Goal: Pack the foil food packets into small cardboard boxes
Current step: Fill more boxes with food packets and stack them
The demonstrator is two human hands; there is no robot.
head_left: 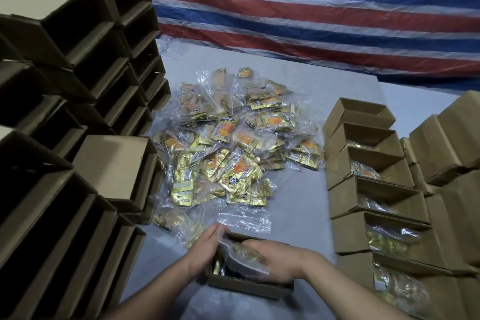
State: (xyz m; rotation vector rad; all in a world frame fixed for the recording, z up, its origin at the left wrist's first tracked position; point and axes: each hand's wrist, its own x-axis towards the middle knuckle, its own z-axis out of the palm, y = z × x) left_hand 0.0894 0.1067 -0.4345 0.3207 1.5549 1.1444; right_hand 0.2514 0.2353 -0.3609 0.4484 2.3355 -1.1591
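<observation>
Your right hand (pixel 272 258) and the clear bag (pixel 241 258) hide most of the small box's (pixel 246 287) inside, and the stacked boxes (pixel 65 86) run off the left edge.

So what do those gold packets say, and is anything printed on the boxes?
Gold packets: dark banner with pale characters above an orange picture, too blurred to read.
White stickers on lower packets: too small to read.
Cardboard boxes: no print visible.
Striped sheet: no writing.

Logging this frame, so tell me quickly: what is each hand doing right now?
Left hand: grips the clear bag of foil packets at its top edge.
Right hand: holds the same bag over the open small box.
</observation>
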